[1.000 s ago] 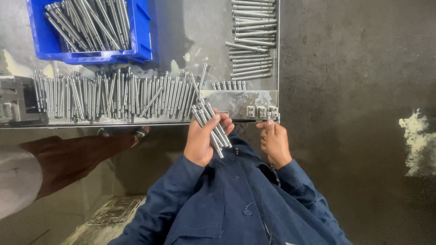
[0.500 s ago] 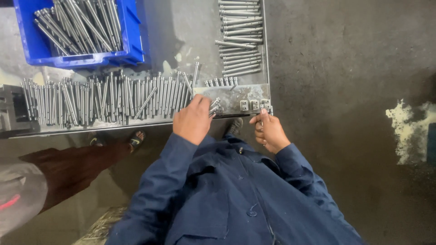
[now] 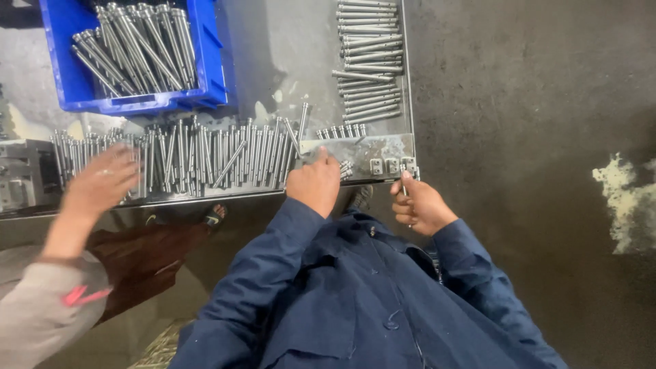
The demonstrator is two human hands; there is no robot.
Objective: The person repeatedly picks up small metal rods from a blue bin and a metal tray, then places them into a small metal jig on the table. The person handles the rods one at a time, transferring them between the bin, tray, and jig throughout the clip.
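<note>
Your left hand (image 3: pixel 316 183) rests loosely curled on the row of long silver steel bolts (image 3: pixel 205 154) at 12 o'clock, while your right hand (image 3: pixel 417 205) pinches one thin metal pin (image 3: pixel 403 179) upright at 2.

Both blue-sleeved arms reached toward twelve o'clock. The left hand (image 3: pixel 315 183) lay knuckles-up, fingers curled down; the right hand (image 3: pixel 415 205), at its three o'clock, was loosely fisted.
</note>
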